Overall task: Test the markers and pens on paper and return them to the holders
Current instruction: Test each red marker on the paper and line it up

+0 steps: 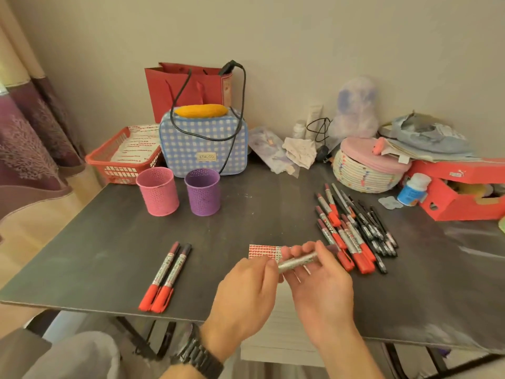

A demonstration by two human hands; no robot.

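Observation:
Both hands hold one silver-barrelled marker [299, 260] above the table's front middle. My left hand [246, 285] pinches its near end, and my right hand [319, 274] curls round the barrel. Under them lies a small paper [263, 251] covered with red marks. Two red-capped markers [166, 277] lie side by side at the front left. A pile of several red and black markers and pens [355, 231] lies to the right. A pink mesh holder [158, 191] and a purple mesh holder [202, 192] stand upright at the back left.
Behind the holders stand a blue checked bag [203, 144], a red basket [120, 157] and a red paper bag [185, 86]. A woven lidded basket [366, 170], a red shoebox [461, 192] and a small bottle [412, 190] crowd the back right of the dark table [109, 242].

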